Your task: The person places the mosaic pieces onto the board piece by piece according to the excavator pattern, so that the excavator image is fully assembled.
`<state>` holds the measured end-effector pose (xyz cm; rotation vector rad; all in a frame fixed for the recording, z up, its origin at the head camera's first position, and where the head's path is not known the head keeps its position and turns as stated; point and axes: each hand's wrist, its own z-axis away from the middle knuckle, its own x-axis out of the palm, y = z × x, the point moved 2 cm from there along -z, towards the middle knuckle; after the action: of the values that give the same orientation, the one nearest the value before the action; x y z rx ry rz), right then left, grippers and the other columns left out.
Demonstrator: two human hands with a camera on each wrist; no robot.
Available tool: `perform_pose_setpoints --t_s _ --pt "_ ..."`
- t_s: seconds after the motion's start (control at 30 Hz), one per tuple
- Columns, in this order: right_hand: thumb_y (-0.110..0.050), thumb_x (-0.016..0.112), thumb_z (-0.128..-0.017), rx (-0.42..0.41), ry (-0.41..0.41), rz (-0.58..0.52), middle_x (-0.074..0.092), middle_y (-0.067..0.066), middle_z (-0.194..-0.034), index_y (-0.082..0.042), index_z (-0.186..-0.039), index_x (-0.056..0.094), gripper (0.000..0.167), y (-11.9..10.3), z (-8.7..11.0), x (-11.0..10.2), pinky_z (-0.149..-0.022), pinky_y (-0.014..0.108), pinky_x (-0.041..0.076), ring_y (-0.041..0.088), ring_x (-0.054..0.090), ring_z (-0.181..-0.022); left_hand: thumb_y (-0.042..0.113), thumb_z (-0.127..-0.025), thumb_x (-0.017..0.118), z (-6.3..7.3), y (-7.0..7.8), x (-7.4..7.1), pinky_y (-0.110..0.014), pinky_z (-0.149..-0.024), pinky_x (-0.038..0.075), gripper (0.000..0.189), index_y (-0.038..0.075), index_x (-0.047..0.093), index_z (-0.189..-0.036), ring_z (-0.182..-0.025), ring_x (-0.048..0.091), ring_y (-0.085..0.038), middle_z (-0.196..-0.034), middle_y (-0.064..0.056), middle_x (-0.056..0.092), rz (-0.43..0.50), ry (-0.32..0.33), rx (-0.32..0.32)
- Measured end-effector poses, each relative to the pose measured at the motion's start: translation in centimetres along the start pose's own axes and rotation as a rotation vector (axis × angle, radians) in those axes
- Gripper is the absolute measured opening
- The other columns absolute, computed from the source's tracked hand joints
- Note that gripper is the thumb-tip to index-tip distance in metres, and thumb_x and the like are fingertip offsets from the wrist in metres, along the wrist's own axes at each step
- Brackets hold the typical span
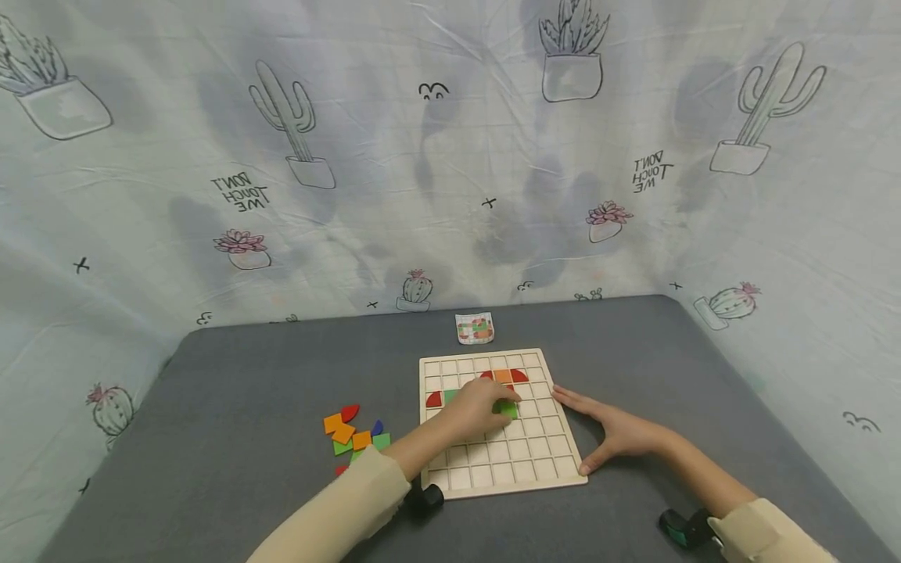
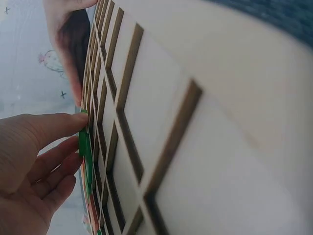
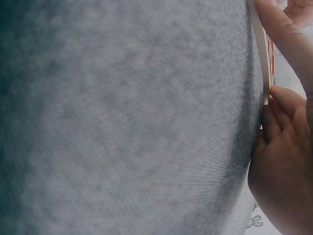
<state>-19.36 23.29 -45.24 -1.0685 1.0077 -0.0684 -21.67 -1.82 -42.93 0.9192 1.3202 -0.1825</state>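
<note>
The left hand [image 1: 470, 410] reaches over a pale wooden grid board [image 1: 503, 475]. In the left wrist view its thumb and fingers pinch a small green tile [image 2: 83, 134] right at the board's surface. Red, orange and green pieces lie in the upper rows, among them an orange square [image 1: 503, 376] and a red quarter-round piece [image 1: 434, 399]; the left hand hides some of them. Spread along the board's right edge is the right hand [image 1: 622, 432], fingers touching the side and thumb at the near right corner.
Left of the board lies a loose group of tiles, including an orange square [image 1: 343, 433], a red piece [image 1: 349, 413] and a blue piece [image 1: 377, 428]. A small printed pattern card [image 1: 475, 328] sits beyond the board on the grey table [image 1: 246, 469]. A cactus-print cloth [image 1: 450, 156] surrounds the table.
</note>
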Motion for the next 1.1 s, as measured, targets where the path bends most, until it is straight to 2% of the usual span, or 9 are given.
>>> perform_pose_setpoints --t_s 0.2,0.57,0.77,0.87,0.97,1.1 --pt "-0.039 0.081 -0.065 -0.004 0.000 -0.001 0.012 0.013 -0.154 -0.010 -0.148 0.017 0.109 0.0 -0.1 0.0 -0.105 0.026 0.022 0.037 0.013 -0.137 0.016 -0.081 0.071 -0.2 -0.1 -0.1 -0.020 -0.078 0.047 0.028 0.015 0.070 -0.109 -0.091 0.059 -0.005 -0.102 0.006 0.068 0.021 0.012 -0.009" --pt "-0.040 0.081 -0.064 0.005 0.003 0.015 0.012 0.012 -0.154 -0.011 -0.149 0.017 0.109 0.0 -0.1 0.0 -0.105 0.033 0.025 0.037 0.014 -0.137 0.018 -0.079 0.074 -0.7 -0.4 0.1 -0.018 -0.076 0.047 0.029 0.018 0.069 -0.108 -0.088 0.061 -0.002 -0.098 0.008 0.068 0.036 0.012 -0.040" --pt "-0.040 0.081 -0.064 0.003 0.001 0.006 0.012 0.012 -0.154 -0.011 -0.149 0.017 0.109 -0.1 -0.1 0.1 -0.105 0.032 0.024 0.034 0.013 -0.137 0.024 -0.080 0.073 -0.4 -0.3 0.2 -0.018 -0.075 0.048 0.029 0.017 0.069 -0.108 -0.087 0.061 -0.004 -0.098 0.008 0.068 0.054 0.014 -0.035" --pt "-0.040 0.081 -0.064 0.006 0.004 0.012 0.012 0.013 -0.154 -0.010 -0.148 0.018 0.110 -0.2 0.0 0.2 -0.105 0.035 0.024 0.037 0.014 -0.137 0.030 -0.081 0.071 0.0 -0.2 0.1 -0.018 -0.075 0.047 0.030 0.018 0.069 -0.109 -0.087 0.062 -0.004 -0.098 0.007 0.069 0.105 0.018 -0.037" --pt "-0.040 0.081 -0.064 0.006 0.003 0.013 0.012 0.014 -0.154 -0.010 -0.148 0.018 0.110 -0.2 0.0 0.2 -0.105 0.037 0.024 0.040 0.014 -0.136 0.034 -0.082 0.070 0.4 0.1 -0.2 -0.019 -0.076 0.048 0.033 0.017 0.069 -0.110 -0.090 0.062 -0.006 -0.101 0.005 0.069 0.200 0.018 -0.040" --pt "-0.040 0.081 -0.064 0.001 0.003 0.007 0.012 0.014 -0.154 -0.010 -0.148 0.018 0.110 0.0 0.1 0.3 -0.106 0.033 0.023 0.040 0.013 -0.136 0.035 -0.082 0.069 1.3 0.3 -0.9 -0.025 -0.085 0.047 0.042 0.016 0.064 -0.119 -0.105 0.059 -0.011 -0.114 0.003 0.065 0.302 -0.023 -0.043"
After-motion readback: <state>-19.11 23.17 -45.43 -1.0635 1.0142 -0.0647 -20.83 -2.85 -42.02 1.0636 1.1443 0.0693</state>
